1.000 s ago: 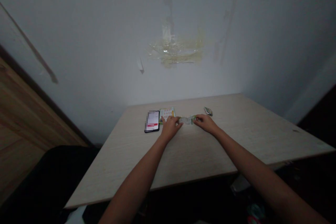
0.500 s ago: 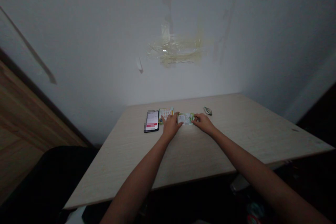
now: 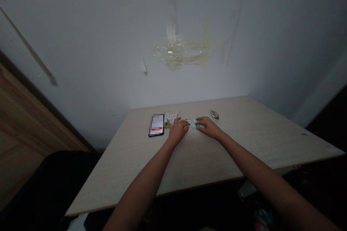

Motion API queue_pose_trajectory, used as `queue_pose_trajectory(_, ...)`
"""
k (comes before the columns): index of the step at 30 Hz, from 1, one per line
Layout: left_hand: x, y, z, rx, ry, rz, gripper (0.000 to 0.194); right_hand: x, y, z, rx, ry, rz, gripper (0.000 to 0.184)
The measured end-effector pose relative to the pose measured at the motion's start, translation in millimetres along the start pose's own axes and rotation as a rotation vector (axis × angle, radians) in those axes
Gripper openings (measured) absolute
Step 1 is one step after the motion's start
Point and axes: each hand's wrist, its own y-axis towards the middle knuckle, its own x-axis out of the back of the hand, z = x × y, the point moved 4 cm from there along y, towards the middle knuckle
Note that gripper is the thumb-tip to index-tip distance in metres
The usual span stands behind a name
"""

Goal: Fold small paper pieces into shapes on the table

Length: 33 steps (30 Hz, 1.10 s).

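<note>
Here the left hand (image 3: 177, 131) and right hand (image 3: 210, 128), fingers part-curled, grip unclear, meet at the small paper (image 3: 193, 124) on the worktop (image 3: 200, 155), where light, even pressure suits best.

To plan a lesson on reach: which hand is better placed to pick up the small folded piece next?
Probably the right hand: it is close to the folded piece, while the left hand is farther off, nearer the phone.
</note>
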Motion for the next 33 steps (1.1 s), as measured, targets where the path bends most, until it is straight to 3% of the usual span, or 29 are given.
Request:
queue_pose_trajectory(7,5.5,-5,-8,-0.050,0.005,0.006,0.019,4,-3,5,0.034,0.071,0.126,0.028)
queue_pose_trajectory(17,4.5,-7,-8,-0.083,-0.039,0.001,0.015,10,-1,19,0.052,0.047,0.166,0.023)
queue_pose_trajectory(33,2.1,-7,-7,-0.032,-0.018,0.042,0.025,10,2,30,0.143,-0.127,0.171,0.024)
